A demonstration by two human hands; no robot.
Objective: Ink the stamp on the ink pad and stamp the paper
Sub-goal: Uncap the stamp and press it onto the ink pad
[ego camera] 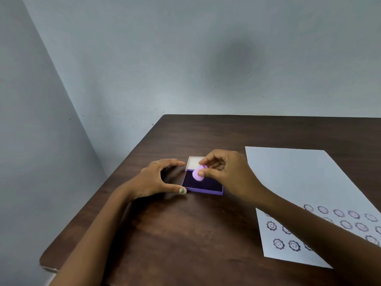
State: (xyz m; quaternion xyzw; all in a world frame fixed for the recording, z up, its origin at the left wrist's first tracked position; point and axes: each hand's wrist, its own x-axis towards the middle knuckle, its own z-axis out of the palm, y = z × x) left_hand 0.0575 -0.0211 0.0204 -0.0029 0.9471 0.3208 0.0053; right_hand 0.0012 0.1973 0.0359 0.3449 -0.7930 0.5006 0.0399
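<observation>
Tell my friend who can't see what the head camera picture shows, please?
A person's right hand holds a pink stamp on the dark pad of an open purple ink pad, while the left hand steadies the case's left side. To the right on the brown table lies a white paper with rows of smiley flower stamps near its close end.

Dark wood-grain tabletop with a slight sheen; matt white paper; the stamp looks like smooth lilac plastic.
</observation>
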